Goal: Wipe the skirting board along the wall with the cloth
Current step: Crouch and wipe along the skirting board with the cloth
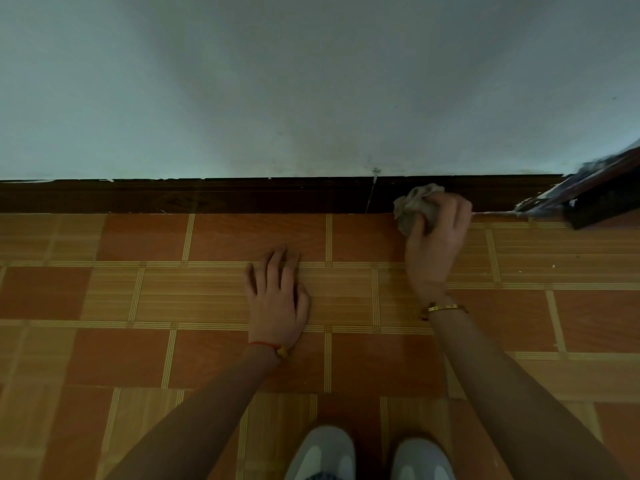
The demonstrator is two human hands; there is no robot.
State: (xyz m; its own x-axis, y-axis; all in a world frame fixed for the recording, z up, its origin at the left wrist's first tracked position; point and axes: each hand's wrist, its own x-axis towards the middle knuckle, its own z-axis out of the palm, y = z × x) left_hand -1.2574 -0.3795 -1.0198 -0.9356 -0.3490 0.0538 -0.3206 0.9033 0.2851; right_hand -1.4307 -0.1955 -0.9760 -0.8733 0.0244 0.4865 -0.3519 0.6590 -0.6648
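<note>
Up close, your right hand (437,237) has its fingers (450,211) curled round the bunched grey cloth (414,206), pressing it against the dark skirting board (242,195) where board meets floor (145,237). Much of the cloth is hidden under your palm. Your left hand (277,296) lies flat on the tiles, fingers straight, holding nothing. At the right edge a dark paint-flecked frame (595,199) is cut off and blurred. Your shoes (320,455) are cropped below.

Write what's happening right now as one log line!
right hand: holds cloth on skirting board | left hand: flat on floor | wipe: near right end
</note>
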